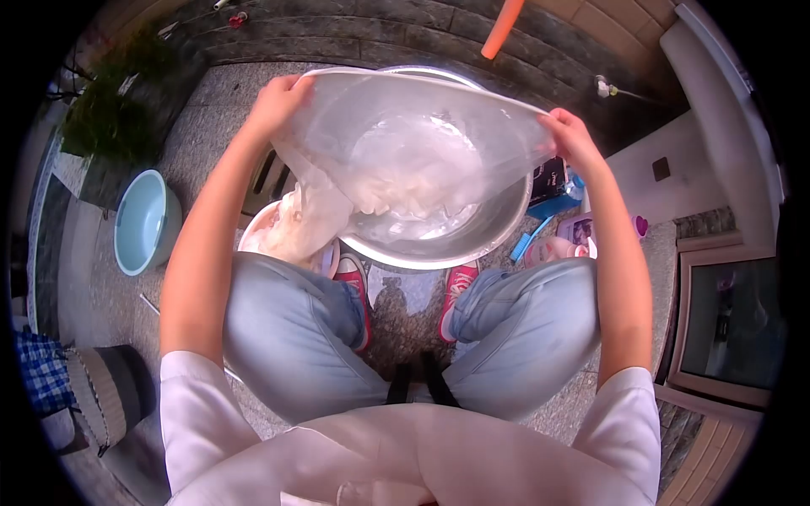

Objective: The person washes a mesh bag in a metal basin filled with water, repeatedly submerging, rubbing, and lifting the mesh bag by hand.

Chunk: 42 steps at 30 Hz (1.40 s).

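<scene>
A thin, see-through white cloth (329,110) is stretched by its top edge above a large metal basin (506,223). My left hand (287,97) grips the cloth's upper left corner, with the fingers closed on it. At the right end of the same edge, my right hand (569,135) is closed on the cloth. The middle of the cloth hangs over the basin, and its bunched left part drapes into a pink basin (261,221) beside the metal one. Through the fabric the bottom of the metal basin shows faintly.
A light blue basin (145,223) stands on the left. Right of the metal basin are a blue brush (530,240), a purple bottle (582,228) and a dark box (548,181). An orange pipe (504,29) hangs ahead. A checkered cloth (40,371) lies at the lower left.
</scene>
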{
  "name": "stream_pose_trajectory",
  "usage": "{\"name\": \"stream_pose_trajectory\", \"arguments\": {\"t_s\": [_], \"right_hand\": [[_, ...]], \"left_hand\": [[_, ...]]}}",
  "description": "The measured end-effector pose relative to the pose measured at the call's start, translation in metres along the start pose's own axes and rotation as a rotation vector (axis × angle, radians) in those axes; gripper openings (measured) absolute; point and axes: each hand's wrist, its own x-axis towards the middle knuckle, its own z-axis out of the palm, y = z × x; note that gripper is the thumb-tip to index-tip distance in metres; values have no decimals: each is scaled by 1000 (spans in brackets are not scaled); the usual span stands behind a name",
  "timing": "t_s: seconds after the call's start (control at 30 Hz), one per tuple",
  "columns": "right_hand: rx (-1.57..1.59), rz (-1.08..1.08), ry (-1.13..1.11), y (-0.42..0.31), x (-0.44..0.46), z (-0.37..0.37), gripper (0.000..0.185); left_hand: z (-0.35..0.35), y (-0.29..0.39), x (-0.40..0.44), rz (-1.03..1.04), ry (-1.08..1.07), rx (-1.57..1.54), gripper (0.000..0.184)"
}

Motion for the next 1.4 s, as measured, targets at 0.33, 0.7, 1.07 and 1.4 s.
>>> {"name": "stream_pose_trajectory", "arguments": {"t_s": [0.33,0.7,1.07,1.4], "right_hand": [[-470,-560,404,-17,21,26,25],[-1148,-227,-558,245,8,167,20],[-1048,5,-768,274,48,164,23],[-699,-66,-265,60,49,67,39]], "left_hand": [[76,58,-19,216,23,-21,35],[304,-78,-91,253,-792,613,42],[297,-96,-68,140,-1126,672,41],[130,-57,8,-339,-229,-328,41]]}}
